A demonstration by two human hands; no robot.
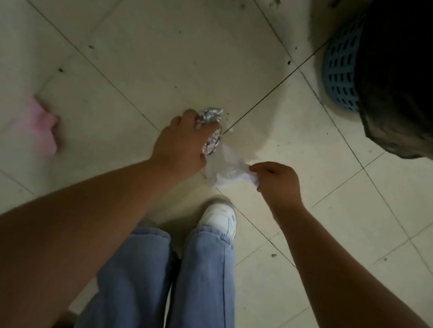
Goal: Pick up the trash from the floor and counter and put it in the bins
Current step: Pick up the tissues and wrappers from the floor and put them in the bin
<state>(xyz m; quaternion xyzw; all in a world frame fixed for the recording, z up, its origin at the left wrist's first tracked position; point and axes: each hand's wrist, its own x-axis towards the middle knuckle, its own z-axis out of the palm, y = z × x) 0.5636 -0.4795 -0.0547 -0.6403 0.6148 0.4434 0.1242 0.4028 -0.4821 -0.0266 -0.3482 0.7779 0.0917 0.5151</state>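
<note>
Left hand (182,142) clenched round a crumpled foil ball (210,132), low over the tiled floor (157,44). Right hand (279,181) pinches white crumpled plastic (226,168). Blue mesh bin (343,62), black-lined, stands far right; pink scrap (40,125) lies left.

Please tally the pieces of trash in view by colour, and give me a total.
Silver: 1, the crumpled foil in the left hand
White: 1, the crumpled paper pinched by the right hand
Pink: 1, the blurred scrap on the floor
Total: 3
</note>
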